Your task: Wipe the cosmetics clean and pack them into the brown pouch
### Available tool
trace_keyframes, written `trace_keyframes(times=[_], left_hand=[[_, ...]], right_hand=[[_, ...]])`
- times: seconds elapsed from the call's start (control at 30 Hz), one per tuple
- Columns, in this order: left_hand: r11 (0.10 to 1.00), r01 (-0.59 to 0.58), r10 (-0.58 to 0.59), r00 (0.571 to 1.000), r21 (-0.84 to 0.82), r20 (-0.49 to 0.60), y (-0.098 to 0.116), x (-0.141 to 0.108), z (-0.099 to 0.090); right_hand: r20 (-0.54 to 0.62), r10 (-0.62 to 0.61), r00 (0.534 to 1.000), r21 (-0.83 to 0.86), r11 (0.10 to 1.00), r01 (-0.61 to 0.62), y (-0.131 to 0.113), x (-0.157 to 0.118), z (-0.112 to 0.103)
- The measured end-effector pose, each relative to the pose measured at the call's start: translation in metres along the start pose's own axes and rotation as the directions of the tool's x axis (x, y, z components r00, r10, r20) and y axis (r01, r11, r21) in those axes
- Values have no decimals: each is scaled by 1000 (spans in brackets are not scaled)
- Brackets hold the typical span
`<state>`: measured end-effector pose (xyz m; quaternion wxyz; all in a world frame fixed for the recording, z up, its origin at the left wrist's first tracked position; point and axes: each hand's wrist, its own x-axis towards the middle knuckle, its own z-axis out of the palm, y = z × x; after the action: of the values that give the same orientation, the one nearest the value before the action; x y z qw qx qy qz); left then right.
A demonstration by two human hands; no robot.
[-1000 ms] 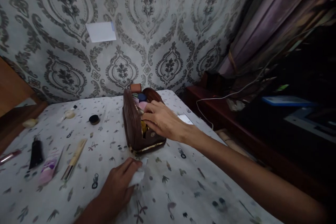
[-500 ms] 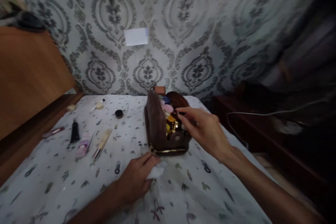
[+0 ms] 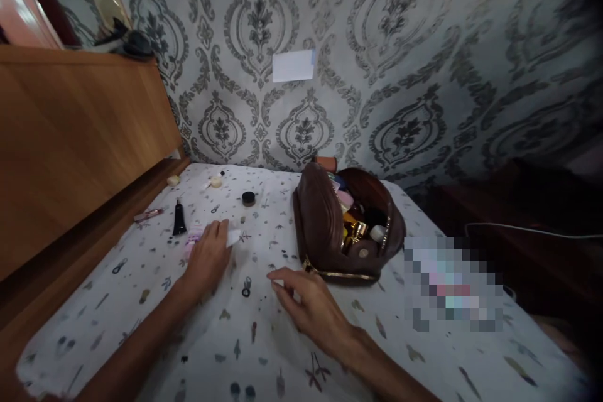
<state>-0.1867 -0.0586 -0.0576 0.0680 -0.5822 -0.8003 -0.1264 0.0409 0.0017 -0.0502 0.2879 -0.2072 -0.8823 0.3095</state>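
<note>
My left hand [image 3: 210, 257] is over the left part of the cloth, its fingers closed with a white tissue [image 3: 232, 238] sticking out beside them. It partly covers a pink-and-purple tube [image 3: 192, 239]; the brushes near there are hidden. My right hand [image 3: 308, 304] hovers over the cloth in front of the bag, thumb and forefinger apart, with nothing visible between them. Just beyond it stands a brown makeup bag [image 3: 318, 226], unzipped and filled with cosmetics, among them a gold-coloured item [image 3: 358, 233] and a pink round one [image 3: 345, 200].
On the patterned cloth [image 3: 264, 352] lie a black tube [image 3: 179, 218], a round black-lidded jar [image 3: 248, 199] and a slim pinkish tube [image 3: 148, 215]. A pixelated patch [image 3: 452, 289] covers something at right. Wooden furniture [image 3: 85, 138] stands left; a patterned wall [image 3: 330, 119] rises behind.
My right hand has left the bag's opening and come down toward the front left. My left hand has moved left and away with the tissue, over the brushes. The view has shifted left.
</note>
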Motion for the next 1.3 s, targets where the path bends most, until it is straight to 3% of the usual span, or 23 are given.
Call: trace_keyframes(times=[0.13, 0.23, 0.37, 0.47, 0.77, 0.97, 1.13, 1.3], left_hand=[[987, 80, -100, 985, 141, 144, -5, 0, 6], [986, 125, -144, 970, 109, 196, -2, 2, 6], [989, 144, -150, 965, 46, 216, -1, 4, 2], [991, 130, -124, 969, -13, 214, -2, 2, 1], [991, 114, -96, 972, -70, 215, -2, -2, 0], [997, 61, -59, 996, -40, 60, -10, 6, -5], [1000, -5, 5, 1000, 8, -4, -10, 47, -11], [995, -58, 55, 998, 83, 40, 2, 104, 0]], right_hand=[[105, 222, 969, 314, 917, -244, -5, 20, 32], [193, 320, 927, 583, 723, -371, -8, 32, 56], [205, 423, 883, 781, 472, -408, -2, 37, 83], [171, 476, 863, 832, 399, -386, 5, 34, 94], [120, 445, 887, 817, 463, -343, 8, 25, 101], [69, 401, 913, 782, 547, -299, 0, 19, 102], [42, 377, 925, 749, 601, -278, 2, 19, 106], [32, 373, 927, 737, 618, -274, 8, 19, 112]])
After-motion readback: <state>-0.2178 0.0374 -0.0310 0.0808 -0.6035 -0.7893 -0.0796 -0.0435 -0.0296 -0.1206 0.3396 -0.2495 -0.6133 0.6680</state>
